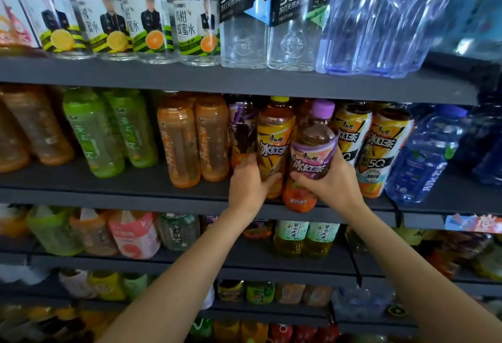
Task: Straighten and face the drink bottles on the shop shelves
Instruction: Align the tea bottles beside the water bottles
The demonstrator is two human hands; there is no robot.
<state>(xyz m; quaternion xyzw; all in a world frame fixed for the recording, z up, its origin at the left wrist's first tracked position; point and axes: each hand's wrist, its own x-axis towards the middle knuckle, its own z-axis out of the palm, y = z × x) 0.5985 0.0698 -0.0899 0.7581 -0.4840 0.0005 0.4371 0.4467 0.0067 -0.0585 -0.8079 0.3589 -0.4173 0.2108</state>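
On the second shelf [108, 196], my left hand [250, 182] grips the lower part of a yellow-capped iced tea bottle [274, 136] with a yellow label. My right hand [331, 182] grips a purple-capped iced tea bottle [312, 152] with a purple and orange label; it leans forward at the shelf's front edge, its base partly over the lip. The two bottles touch side by side. Two yellow-labelled iced tea bottles [380, 149] stand just right of my right hand. A dark purple-labelled bottle [240, 130] stands behind my left hand.
Orange tea bottles [190, 139] and green tea bottles [108, 130] fill the shelf to the left, blue water bottles [429, 158] to the right. Above stand soda water bottles [244, 16] and honey-water bottles [152, 24]. Lower shelves hold several more drinks [304, 236].
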